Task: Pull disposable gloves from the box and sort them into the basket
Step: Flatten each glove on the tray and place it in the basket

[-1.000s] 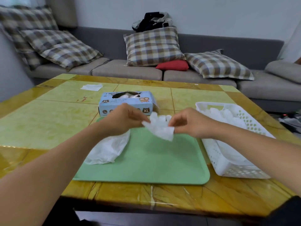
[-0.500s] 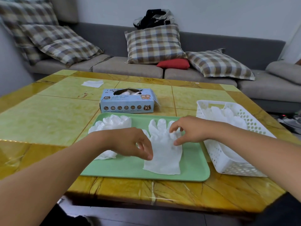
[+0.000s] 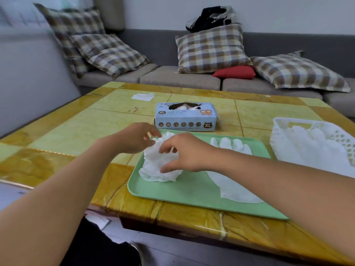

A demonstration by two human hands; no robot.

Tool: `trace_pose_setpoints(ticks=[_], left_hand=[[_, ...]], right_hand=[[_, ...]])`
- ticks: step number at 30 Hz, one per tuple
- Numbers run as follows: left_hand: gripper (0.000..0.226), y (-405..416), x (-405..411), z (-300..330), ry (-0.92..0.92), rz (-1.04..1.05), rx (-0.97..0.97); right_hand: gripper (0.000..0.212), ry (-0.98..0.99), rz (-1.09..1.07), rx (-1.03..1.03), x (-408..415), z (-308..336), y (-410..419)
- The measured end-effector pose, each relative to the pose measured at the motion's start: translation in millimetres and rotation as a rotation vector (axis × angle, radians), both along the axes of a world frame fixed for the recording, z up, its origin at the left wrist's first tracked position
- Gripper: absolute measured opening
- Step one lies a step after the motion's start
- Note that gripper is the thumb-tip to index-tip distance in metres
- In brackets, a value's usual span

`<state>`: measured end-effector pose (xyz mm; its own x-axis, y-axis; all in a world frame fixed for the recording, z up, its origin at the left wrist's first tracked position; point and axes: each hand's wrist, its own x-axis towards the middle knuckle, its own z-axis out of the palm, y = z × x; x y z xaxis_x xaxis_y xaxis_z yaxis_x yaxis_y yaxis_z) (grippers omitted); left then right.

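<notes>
Left hand (image 3: 134, 139) hovers at the far edge of the crumpled glove (image 3: 159, 166) on the tray (image 3: 192, 194), fingers loosely curled, seemingly gripping nothing, though the view is poor; right hand (image 3: 184, 152) arches over the same glove, thumb and fingertips about to pinch, not yet clasping; a flat glove (image 3: 234, 187) lies under its forearm; box (image 3: 185, 117) sits behind, basket (image 3: 276, 139) far right. Risks: thin film slips from a shallow pinch; the forearm drags the flat glove off.
</notes>
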<state>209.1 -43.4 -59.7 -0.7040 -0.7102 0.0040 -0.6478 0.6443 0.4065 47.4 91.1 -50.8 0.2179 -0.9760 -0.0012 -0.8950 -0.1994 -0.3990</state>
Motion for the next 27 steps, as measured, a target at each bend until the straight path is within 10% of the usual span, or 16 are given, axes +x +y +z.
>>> trace_pose_setpoints(ticks=[5,16,22,27], left_hand=[[0.056,0.8,19.3,-2.8,-0.057,-0.052,0.135],[0.082,-7.3,13.9,-7.3,-0.213,-0.113,0.189],[0.091,-1.0,9.5,-5.1,-0.292,-0.127,0.179],[0.056,12.9,-2.7,4.4,-0.171,-0.121,0.429]], right_hand=[[0.009,0.032,0.060,0.094,2.0,-16.4,-11.9],[0.022,0.061,0.058,0.054,-1.5,-30.5,3.7],[0.016,-0.462,-0.143,0.180,-52.2,24.9,6.2],[0.018,-0.860,-0.268,0.207,-81.0,27.9,27.0]])
